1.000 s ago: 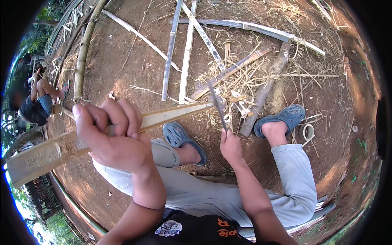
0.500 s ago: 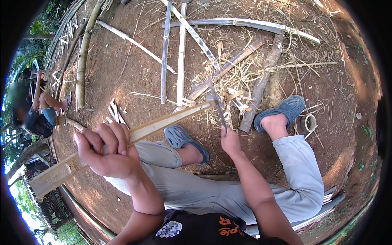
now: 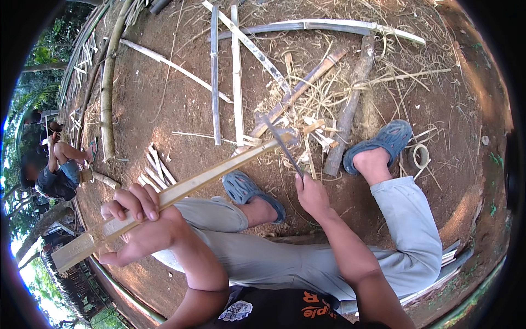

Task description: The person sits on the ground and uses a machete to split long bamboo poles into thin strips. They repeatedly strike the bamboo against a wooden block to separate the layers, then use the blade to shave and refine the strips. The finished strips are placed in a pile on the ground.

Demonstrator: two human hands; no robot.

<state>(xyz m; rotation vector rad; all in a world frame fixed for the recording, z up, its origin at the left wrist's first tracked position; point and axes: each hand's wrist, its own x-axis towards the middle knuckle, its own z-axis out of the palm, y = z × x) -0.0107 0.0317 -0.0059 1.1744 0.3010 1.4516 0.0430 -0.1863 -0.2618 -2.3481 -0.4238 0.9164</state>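
Observation:
A long split bamboo strip (image 3: 222, 169) lies slantwise across my lap area, its wide end at the lower left and its far end near the middle. My left hand (image 3: 150, 222) grips it near the wide end, fingers curled over the top and thumb stretched out below. My right hand (image 3: 314, 198) is closed round the handle of a knife (image 3: 287, 151); its handle is mostly hidden in the fist. The dark narrow blade points up and left and crosses the strip's far end, seemingly against it.
Beneath the blade, a bamboo piece (image 3: 329, 61) and a log (image 3: 350, 109) lie among curly shavings (image 3: 323, 101). Bamboo slats (image 3: 236, 77) and a pole (image 3: 108, 93) are farther off. A bamboo ring (image 3: 420, 157) sits beside my right shoe (image 3: 383, 143). Another person (image 3: 57, 172) sits at far left.
The knife blade has tilted further left across the strip's far end. My left thumb has come away from the strip, while the fingers stay on it. The view has shifted slightly.

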